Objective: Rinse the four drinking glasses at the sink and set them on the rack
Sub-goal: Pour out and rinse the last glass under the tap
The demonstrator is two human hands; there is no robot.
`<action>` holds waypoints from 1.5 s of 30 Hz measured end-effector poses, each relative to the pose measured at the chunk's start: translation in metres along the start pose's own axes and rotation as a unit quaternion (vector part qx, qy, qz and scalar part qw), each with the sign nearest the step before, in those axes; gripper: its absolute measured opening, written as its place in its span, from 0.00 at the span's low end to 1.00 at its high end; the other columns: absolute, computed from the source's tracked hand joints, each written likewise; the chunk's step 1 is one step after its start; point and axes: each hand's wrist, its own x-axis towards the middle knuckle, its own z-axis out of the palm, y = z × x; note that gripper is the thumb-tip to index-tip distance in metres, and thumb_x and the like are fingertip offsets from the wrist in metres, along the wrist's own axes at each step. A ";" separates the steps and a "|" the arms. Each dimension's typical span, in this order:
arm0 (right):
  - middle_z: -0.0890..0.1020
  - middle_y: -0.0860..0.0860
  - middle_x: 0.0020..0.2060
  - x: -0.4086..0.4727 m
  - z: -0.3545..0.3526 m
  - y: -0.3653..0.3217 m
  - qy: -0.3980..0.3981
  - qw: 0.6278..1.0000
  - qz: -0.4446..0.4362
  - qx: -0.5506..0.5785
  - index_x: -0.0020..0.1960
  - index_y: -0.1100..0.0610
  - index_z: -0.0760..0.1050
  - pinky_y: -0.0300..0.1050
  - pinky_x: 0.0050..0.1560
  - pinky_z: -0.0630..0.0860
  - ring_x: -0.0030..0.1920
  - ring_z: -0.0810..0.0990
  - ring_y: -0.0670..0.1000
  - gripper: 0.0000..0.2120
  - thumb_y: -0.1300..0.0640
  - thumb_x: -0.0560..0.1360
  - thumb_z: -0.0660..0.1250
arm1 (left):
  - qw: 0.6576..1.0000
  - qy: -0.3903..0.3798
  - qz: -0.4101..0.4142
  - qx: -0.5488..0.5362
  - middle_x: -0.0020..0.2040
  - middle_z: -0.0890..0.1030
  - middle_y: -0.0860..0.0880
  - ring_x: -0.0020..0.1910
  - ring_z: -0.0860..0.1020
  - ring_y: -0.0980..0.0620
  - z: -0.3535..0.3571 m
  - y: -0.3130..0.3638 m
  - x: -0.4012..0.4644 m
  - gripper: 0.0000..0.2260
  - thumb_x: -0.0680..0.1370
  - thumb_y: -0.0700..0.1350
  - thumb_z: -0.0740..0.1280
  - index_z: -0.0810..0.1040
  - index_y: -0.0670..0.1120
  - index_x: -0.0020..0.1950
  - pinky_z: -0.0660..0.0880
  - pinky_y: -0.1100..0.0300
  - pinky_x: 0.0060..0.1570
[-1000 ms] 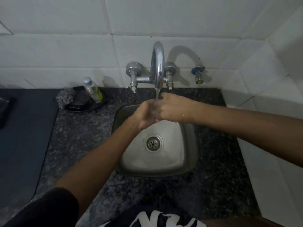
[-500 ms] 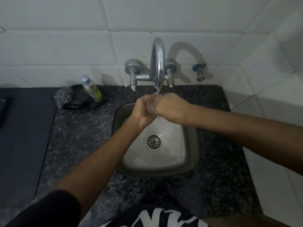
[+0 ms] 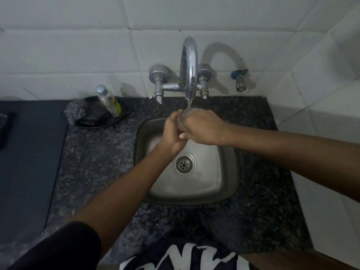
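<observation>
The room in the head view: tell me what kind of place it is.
Most likely a small home kitchen. A steel sink is set in a speckled stone counter, a wall tap runs from white tiles, and a small bottle stands beside a scouring pad.

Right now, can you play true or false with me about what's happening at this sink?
1. Water is running from the tap. True.
2. Both hands are around a glass under the stream. True: the left hand and the right hand wrap it between them, so only a bit of it shows.
3. The sink is filled to the brim with soapy water. False: its steel bottom and the drain show plainly.
4. The little bottle stands to the right of the sink. False: it stands to the left, in a dark dish.
5. Three more glasses wait on the counter. False: none show there.
</observation>
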 end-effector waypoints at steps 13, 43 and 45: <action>0.85 0.55 0.43 -0.004 -0.005 0.011 0.068 0.995 -0.065 -0.017 0.43 0.60 0.83 0.52 0.43 0.82 0.44 0.85 0.58 0.04 0.65 0.69 0.75 | 0.996 -0.062 -0.033 0.053 0.46 0.84 0.44 0.43 0.83 0.48 -0.007 0.012 0.005 0.20 0.86 0.48 0.55 0.85 0.42 0.51 0.80 0.55 0.44; 0.80 0.54 0.61 0.001 0.014 -0.002 0.032 0.991 0.038 0.123 0.62 0.56 0.78 0.47 0.53 0.75 0.59 0.80 0.54 0.10 0.53 0.84 0.64 | 0.998 -0.019 0.036 0.039 0.46 0.83 0.42 0.48 0.81 0.44 -0.007 0.002 0.007 0.21 0.84 0.50 0.56 0.85 0.40 0.50 0.77 0.53 0.52; 0.80 0.53 0.63 -0.005 0.006 0.004 0.015 0.999 0.013 0.027 0.64 0.54 0.78 0.50 0.55 0.78 0.62 0.79 0.54 0.13 0.59 0.80 0.67 | 0.995 -0.023 -0.001 0.096 0.44 0.83 0.44 0.44 0.78 0.47 -0.010 0.005 0.007 0.22 0.84 0.56 0.58 0.87 0.45 0.49 0.74 0.54 0.45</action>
